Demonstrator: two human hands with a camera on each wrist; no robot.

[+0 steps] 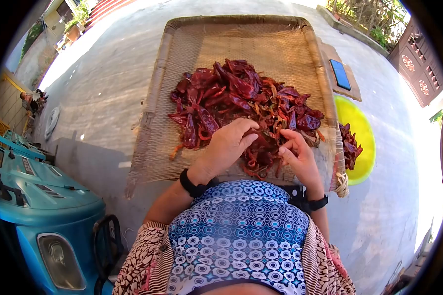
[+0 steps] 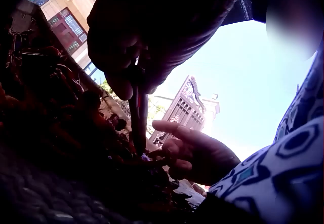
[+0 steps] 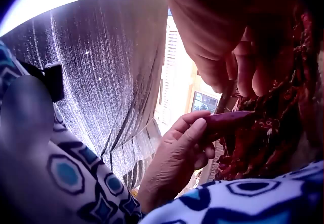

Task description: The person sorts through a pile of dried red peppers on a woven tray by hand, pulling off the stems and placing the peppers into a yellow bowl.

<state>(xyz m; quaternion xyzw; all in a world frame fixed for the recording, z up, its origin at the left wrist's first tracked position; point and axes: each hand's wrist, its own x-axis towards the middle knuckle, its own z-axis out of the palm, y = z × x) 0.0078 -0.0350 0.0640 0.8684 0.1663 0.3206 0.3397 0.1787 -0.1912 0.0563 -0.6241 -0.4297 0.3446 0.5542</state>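
Dried red chili peppers (image 1: pixel 236 81) lie heaped on a woven tray (image 1: pixel 197 42) in front of the body. My left hand (image 1: pixel 226 147) is over the near part of the heap. Between its thumb and fingers it pinches one dried chili pepper (image 3: pixel 228 121), which sticks out toward the heap in the right wrist view. At the near right of the heap, my right hand (image 1: pixel 302 160) has loosely bent fingers, with thumb and index finger apart. No pepper shows in its grasp. The left wrist view is dark, with the pinched pepper pointing down.
Right of the tray, a yellow-green round container (image 1: pixel 364 147) holds more dried red peppers (image 1: pixel 349 147). A phone (image 1: pixel 339 73) lies on cardboard (image 1: pixel 352 93) at the tray's right edge. A blue vehicle (image 1: pixel 54 211) stands at the left on the concrete ground (image 1: pixel 96 132).
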